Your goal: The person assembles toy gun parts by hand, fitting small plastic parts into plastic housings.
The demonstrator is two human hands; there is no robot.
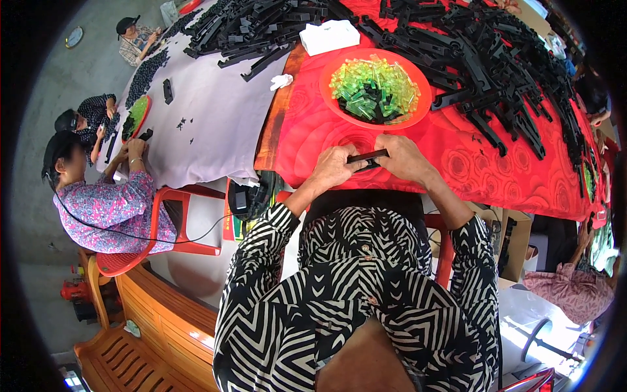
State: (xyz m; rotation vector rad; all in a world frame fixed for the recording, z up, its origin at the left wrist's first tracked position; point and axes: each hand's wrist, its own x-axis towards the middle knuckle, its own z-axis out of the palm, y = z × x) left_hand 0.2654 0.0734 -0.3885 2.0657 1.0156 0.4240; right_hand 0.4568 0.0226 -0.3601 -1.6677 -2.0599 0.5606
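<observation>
A long black plastic part (367,157) is held crosswise just above the near edge of the red tablecloth. The fingers of my left hand (334,167) are closed on its left end. My right hand (405,158) grips the other end, thumb and fingers bent around it. Just beyond my hands stands an orange-red bowl (422,104) with many small translucent yellow-green pieces (375,78) and some black pieces (366,103) in it. My fingers hide parts of the black part's ends.
Heaps of long black plastic parts (483,72) cover the table's far right, with another heap (251,29) at the far left. A white tissue box (330,37) stands beyond the bowl. Co-workers (108,196) sit along the left table. A wooden bench (163,307) stands behind on the left.
</observation>
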